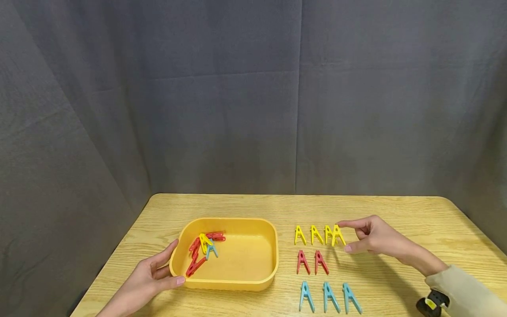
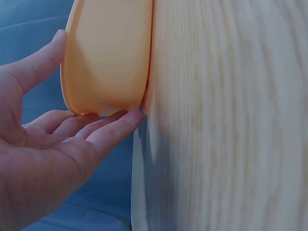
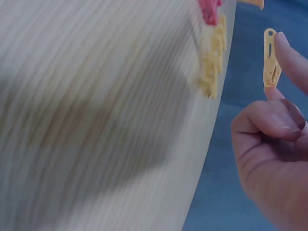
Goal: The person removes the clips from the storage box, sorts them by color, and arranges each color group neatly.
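My right hand point(image 1: 372, 236) pinches a yellow clothespin point(image 1: 339, 236) between thumb and index finger, the other fingers folded in. In the right wrist view the clothespin point(image 3: 270, 57) shows between thumb and index fingertip. It overlaps the right end of a row of yellow clothespins point(image 1: 314, 235) in the head view; whether it touches the table I cannot tell. My left hand point(image 1: 147, 276) rests against the left end of a yellow plastic bin point(image 1: 229, 285), thumb at the rim and outstretched fingers on the outer wall point(image 2: 108, 72). Red point(image 1: 196, 266), yellow point(image 1: 203, 241) and blue point(image 1: 211, 249) clothespins lie inside the bin's left part.
Below the yellow row lie two red clothespins point(image 1: 303, 263), then a row of three blue clothespins point(image 1: 307, 296) nearer the front. Everything stands on a wooden table point(image 1: 396, 209). Dark grey cloth point(image 1: 237, 132) hangs behind and beside it.
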